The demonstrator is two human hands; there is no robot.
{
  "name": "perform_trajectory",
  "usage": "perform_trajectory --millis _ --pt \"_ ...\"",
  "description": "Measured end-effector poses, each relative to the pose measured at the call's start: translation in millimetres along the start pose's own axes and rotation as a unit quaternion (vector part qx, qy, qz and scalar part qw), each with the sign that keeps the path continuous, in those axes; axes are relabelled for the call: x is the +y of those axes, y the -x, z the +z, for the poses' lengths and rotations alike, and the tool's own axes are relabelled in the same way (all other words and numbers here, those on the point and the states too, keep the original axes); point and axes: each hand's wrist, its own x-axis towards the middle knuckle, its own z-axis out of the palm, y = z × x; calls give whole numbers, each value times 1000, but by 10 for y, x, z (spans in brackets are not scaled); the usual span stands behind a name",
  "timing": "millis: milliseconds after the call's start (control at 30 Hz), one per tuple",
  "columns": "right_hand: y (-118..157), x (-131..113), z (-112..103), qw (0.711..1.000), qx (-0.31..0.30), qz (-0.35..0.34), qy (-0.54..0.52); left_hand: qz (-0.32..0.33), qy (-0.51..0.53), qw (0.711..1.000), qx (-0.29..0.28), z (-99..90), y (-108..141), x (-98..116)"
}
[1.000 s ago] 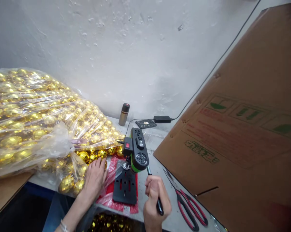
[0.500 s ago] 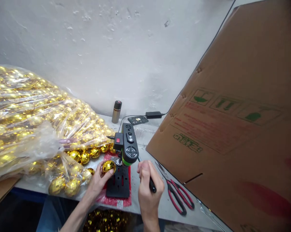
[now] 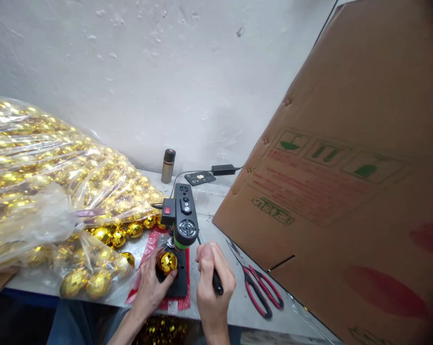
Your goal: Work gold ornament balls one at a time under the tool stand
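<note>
A shiny gold faceted ball [image 3: 168,263] is held in the fingers of my left hand [image 3: 152,282], over the black base plate [image 3: 178,286] of a small bench drill press. The drill press [image 3: 186,215] has a black head with a red switch on its left and a green band below; its bit is hidden from me. My right hand [image 3: 215,278] is closed around the black-gripped lever [image 3: 217,283] at the machine's right side. Under the base lies red plastic wrap [image 3: 185,302].
Clear plastic bags [image 3: 58,182] full of gold balls fill the left. Scissors [image 3: 255,287] with red and black handles lie at right beside a large cardboard box [image 3: 327,167]. Behind stand a bottle [image 3: 168,166], a phone-like black item [image 3: 199,178] and a power adapter [image 3: 223,169].
My left hand has moved the gold ball down and slightly right, over the base plate. My right hand stays on the lever. The whole view has shifted a little.
</note>
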Motion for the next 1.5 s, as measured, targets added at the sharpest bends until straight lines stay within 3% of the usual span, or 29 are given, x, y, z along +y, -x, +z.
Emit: perform_trajectory --millis 300,500,767,933,1067,1200,1500 --pt "66 23 -8 1000 0 -8 -2 100 -53 993 -16 33 37 -66" --pt "100 55 -33 1000 -5 -10 -19 131 -50 987 -85 -39 70 -13" --pt "116 68 -69 1000 -14 -19 -19 104 -113 981 -121 9 -113 84" --pt "253 204 -86 999 -23 -34 0 90 -119 978 -149 17 -105 98" --pt "448 351 -32 997 7 -81 7 85 -120 978 -149 7 -87 118" --pt "578 386 58 996 63 -55 21 71 -129 977 -151 4 -82 142" --pt "604 380 186 992 121 -46 -10 59 -140 977 -150 -24 -97 244"
